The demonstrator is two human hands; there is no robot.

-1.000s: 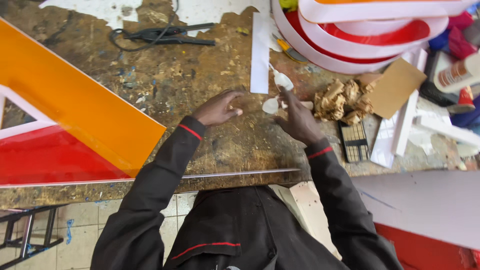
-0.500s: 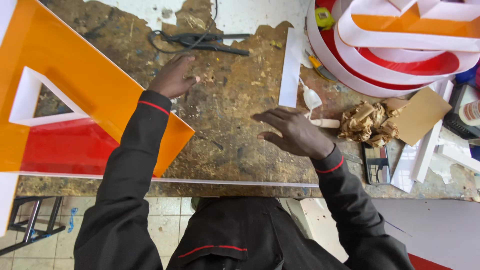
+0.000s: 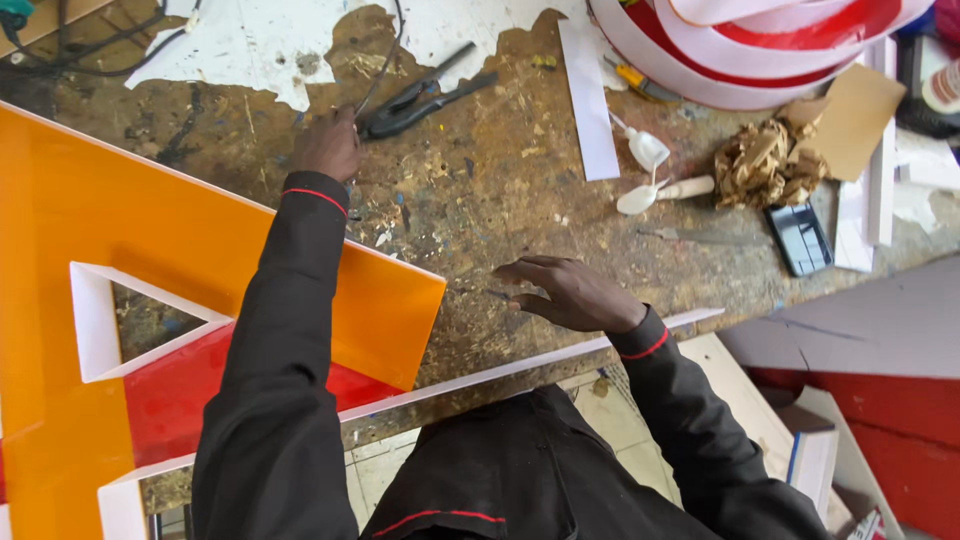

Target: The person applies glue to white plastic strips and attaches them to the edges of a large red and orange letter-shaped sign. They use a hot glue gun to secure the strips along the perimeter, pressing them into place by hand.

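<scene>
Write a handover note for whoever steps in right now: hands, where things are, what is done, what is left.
Left hand: stretched out over the far bench, fingers closed at the black cable beside the black tool; a firm grip cannot be confirmed.
Right hand: open, empty, hovering low over the worn bench near its front edge.
Things: orange and red sign panel lies flat at left, under the left arm. White strip, spoons and brown scraps lie at right.
Done: nothing on the panel looks altered.
Left: the tool is not yet lifted, so likely everything with it.
</scene>
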